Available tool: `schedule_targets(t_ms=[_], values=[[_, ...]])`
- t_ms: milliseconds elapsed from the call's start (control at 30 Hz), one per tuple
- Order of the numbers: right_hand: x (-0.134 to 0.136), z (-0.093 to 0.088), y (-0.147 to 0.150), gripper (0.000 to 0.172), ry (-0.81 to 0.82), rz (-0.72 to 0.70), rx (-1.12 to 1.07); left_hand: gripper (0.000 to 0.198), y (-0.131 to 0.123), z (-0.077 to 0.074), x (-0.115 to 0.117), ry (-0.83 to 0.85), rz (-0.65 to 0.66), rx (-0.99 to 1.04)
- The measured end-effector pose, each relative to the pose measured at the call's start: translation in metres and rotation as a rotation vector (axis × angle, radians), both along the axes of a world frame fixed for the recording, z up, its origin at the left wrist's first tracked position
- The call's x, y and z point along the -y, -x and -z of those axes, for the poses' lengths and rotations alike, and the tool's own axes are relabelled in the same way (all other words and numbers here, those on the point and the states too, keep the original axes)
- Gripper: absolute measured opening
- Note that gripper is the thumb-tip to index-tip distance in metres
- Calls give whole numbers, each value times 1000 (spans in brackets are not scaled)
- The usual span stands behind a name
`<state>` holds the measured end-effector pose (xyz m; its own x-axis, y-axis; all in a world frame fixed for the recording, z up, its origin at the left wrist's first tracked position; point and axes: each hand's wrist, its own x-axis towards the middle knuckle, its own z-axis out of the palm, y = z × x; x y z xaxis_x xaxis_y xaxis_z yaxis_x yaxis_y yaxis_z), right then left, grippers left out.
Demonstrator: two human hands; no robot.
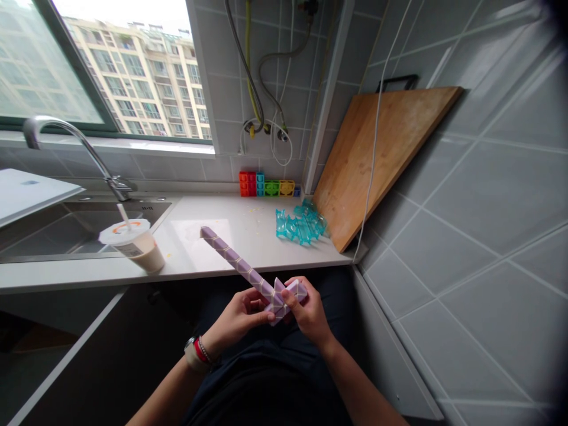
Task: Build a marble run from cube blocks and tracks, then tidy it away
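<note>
A lilac snake puzzle (239, 264) made of jointed wedge segments is held above my lap, just past the counter's front edge. Its long straight arm points up and left over the counter, while the near end is folded into a compact cluster. My left hand (242, 316) grips the underside of that cluster, its thumb on the lower edge. Around the folded right end, the fingers of my right hand (306, 310) are closed, thumb pressing on top. Parts of the folded segments are hidden behind my fingers.
On the white counter (213, 254) are translucent teal plastic pieces (299, 225) and a row of coloured blocks (266, 184). A lidded drink cup (137, 245) with a straw stands by the sink (89, 231). A wooden board (386, 160) leans at the right, a white cable (376, 130) hanging before it.
</note>
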<state>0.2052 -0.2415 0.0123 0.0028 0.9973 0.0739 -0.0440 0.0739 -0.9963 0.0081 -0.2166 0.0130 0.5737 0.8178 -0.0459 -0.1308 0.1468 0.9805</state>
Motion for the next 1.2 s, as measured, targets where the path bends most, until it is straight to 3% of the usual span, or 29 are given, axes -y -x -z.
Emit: schedule_targets(t_ms=[267, 500, 600, 733, 900, 1100, 1200], values=[[-1, -6, 6, 42, 47, 69, 0, 40, 1, 5, 5, -36, -21, 34], [-7, -2, 8, 40, 105, 38, -51, 39, 1, 12, 9, -91, -77, -8], [-10, 2, 8, 41, 169, 36, -90, 38, -1, 9, 12, -213, -153, -73], [-11, 4, 6, 43, 277, 27, -145, 20, -2, 5, 15, -498, -167, -207], [-11, 7, 3, 43, 391, -90, -270, 21, 2, 2, 14, -598, -200, -201], [-12, 27, 6, 47, 708, -292, -479, 8, 5, -12, 16, -638, -166, -137], [-9, 30, 7, 62, 535, -222, -327, 15, 2, -8, 19, -549, -272, -81]])
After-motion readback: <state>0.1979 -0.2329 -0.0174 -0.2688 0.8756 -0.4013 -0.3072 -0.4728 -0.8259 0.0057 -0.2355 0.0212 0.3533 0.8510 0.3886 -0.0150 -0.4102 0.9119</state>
